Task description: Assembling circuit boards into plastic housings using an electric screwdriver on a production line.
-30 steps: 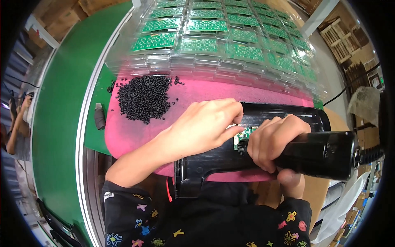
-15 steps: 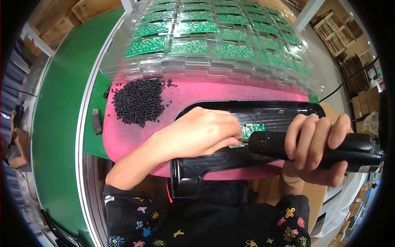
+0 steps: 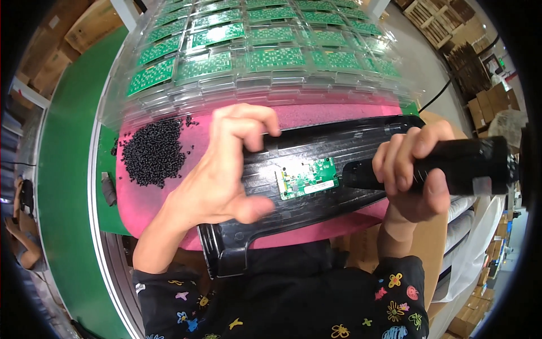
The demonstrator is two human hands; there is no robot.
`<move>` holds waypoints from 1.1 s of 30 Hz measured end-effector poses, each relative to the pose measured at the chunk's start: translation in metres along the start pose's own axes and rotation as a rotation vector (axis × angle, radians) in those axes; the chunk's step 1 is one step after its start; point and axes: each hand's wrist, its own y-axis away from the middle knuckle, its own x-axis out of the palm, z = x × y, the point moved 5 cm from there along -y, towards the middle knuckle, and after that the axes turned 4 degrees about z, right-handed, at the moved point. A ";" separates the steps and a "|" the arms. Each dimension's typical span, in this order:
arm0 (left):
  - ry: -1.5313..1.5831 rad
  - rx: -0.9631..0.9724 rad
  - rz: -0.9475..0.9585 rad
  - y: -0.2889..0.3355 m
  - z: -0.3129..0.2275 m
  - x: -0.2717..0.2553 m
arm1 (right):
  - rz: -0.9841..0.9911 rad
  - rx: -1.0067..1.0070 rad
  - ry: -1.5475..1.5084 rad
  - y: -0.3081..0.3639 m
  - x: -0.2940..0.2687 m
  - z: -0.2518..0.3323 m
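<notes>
Board seated in housing; fastening not visibly finished.
I see the left hand (image 3: 217,186) spread over the black housing (image 3: 316,175); the right hand (image 3: 409,175) grip clamps the black driver (image 3: 468,166) beside the green circuit board (image 3: 307,177).

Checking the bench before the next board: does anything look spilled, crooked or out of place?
The black screws lie in a loose heap on the pink mat, with a few strays at its edge near the clear trays. The green circuit board sits slightly tilted on the black housing. Nothing looks damaged.
</notes>
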 end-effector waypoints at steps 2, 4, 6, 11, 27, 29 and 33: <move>0.074 -0.005 -0.104 0.003 0.004 -0.001 | -0.026 0.026 0.006 0.004 -0.009 -0.003; 0.133 0.001 -0.194 0.005 0.006 -0.004 | -0.038 0.044 -0.020 0.005 -0.009 -0.003; 0.104 -0.002 -0.243 0.004 0.003 -0.007 | -0.048 0.068 -0.051 0.005 -0.008 -0.006; 0.034 -0.078 -0.313 0.002 0.002 -0.013 | -0.035 0.102 -0.059 0.002 -0.004 -0.009; -0.211 -0.352 -0.017 -0.008 0.009 -0.005 | 0.016 -0.034 -0.026 0.002 -0.014 0.010; -0.212 -0.356 -0.001 -0.007 0.010 -0.003 | 0.024 0.004 0.011 0.002 -0.011 0.005; -0.218 -0.377 0.050 -0.006 0.013 0.000 | 0.005 0.038 -0.002 0.004 -0.014 -0.006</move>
